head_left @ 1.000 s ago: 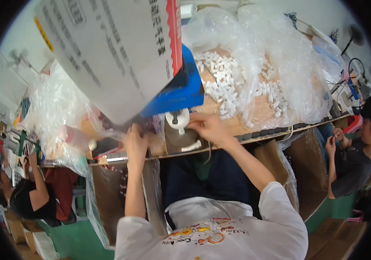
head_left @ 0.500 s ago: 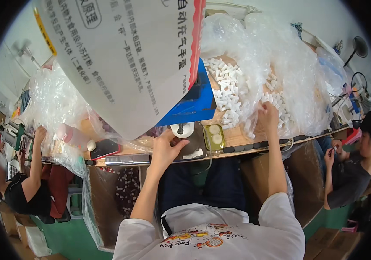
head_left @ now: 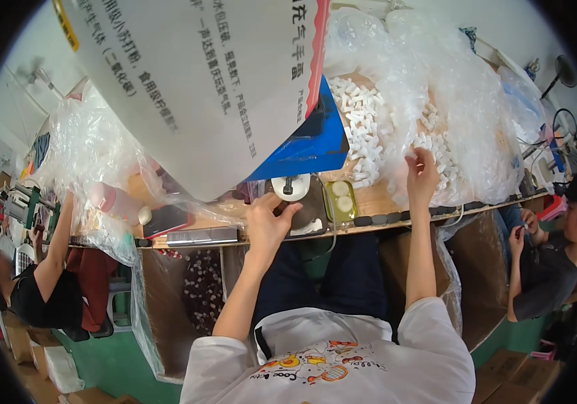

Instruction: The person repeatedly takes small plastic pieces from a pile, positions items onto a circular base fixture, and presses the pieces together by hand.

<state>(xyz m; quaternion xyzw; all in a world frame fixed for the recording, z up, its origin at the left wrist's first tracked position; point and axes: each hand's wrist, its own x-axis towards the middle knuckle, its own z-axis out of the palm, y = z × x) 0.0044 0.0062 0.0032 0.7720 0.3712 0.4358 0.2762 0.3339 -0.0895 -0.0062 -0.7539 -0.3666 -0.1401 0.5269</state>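
Observation:
My left hand [head_left: 271, 219] is beside the white round disc [head_left: 290, 188] under a blue bench machine [head_left: 308, 158]. Its thumb and forefinger are bent close together; whatever lies between them is too small to make out. A small white piece [head_left: 310, 227] lies on the dark plate to the right of that hand. Out to the right, my right hand [head_left: 423, 175] is raised over the table near heaped small white plastic pieces [head_left: 362, 131] and clear plastic film [head_left: 403, 101]. Its fingers curl together, and what they hold, if anything, does not show.
A large printed white sheet [head_left: 194, 87] covers much of the upper view. A green tin [head_left: 341, 200] holds round pale items. Left lie a phone [head_left: 166, 221] and a pink bottle [head_left: 113, 200]. Boxes [head_left: 160, 303] stand below the table edge. People [head_left: 46, 283] work on both sides.
My right hand has lifted slightly off the white pieces, its fingers more curled. My left hand remains by the disc. The whole view has shifted a little.

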